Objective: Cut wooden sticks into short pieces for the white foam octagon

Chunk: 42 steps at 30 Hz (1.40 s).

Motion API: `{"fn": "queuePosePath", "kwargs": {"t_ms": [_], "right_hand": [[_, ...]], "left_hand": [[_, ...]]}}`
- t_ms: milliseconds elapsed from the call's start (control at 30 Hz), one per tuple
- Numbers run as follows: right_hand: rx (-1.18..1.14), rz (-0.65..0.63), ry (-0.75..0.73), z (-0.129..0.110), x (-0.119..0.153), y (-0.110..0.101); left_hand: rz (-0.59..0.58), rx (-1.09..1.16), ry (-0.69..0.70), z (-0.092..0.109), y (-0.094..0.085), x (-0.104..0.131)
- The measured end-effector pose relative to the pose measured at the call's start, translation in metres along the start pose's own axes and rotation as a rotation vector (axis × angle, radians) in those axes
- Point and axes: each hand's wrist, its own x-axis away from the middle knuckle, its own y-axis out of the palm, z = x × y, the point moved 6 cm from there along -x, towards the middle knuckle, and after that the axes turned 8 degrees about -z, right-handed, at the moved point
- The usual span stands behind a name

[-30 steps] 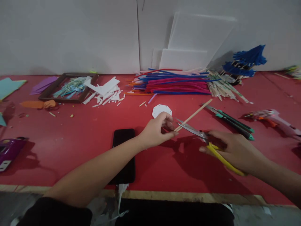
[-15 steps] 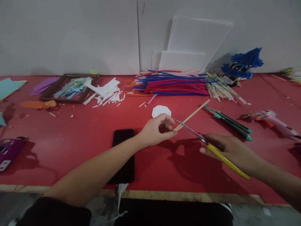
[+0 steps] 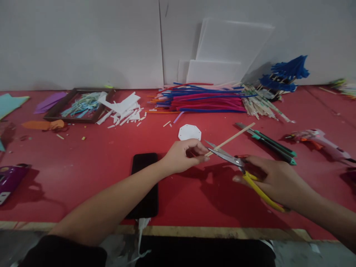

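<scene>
Scissors [image 3: 236,161] have opened mid-frame. Left hand [image 3: 184,156] pinches the stick [image 3: 235,137], right hand [image 3: 279,181] grips scissors; weak pinch may cause slipping.

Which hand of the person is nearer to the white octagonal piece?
Left. The left hand is just on the near side of the white octagonal piece; the right hand is farther away, to its right.

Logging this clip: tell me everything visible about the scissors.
The scissors have pointed, metal-looking blades and yellow, plastic-looking handles. The right hand holds them above the red table, tips pointing left and slightly towards the far side. The blades are parted, a pale stick apparently between them near the left hand; whether they touch it is unclear.
</scene>
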Motion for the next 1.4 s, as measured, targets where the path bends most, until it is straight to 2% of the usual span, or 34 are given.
{"fn": "queuePosePath", "kwargs": {"t_ms": [100,333,567,800,1133,1267,1400], "right_hand": [[-0.035,-0.040,0.002,-0.003,-0.001,-0.002],[0.000,-0.014,-0.016,-0.001,0.001,-0.003],[0.035,-0.023,-0.031,-0.006,0.001,-0.005],[-0.012,-0.028,-0.034,-0.006,-0.001,-0.007],[0.050,-0.003,-0.048,-0.001,0.004,-0.004],[0.084,-0.001,-0.068,-0.002,0.004,-0.006],[0.170,0.071,-0.142,-0.009,0.003,-0.011]], "left_hand": [[-0.007,-0.012,-0.033,-0.001,0.000,0.001],[-0.038,-0.042,-0.079,-0.003,0.000,0.001],[-0.059,0.101,-0.130,-0.005,0.001,0.000],[-0.132,0.304,-0.156,-0.006,0.007,-0.002],[-0.122,0.249,-0.187,-0.008,0.005,-0.002],[-0.100,0.103,-0.171,-0.010,0.004,-0.001],[-0.114,-0.029,-0.106,-0.006,0.004,-0.001]]}}
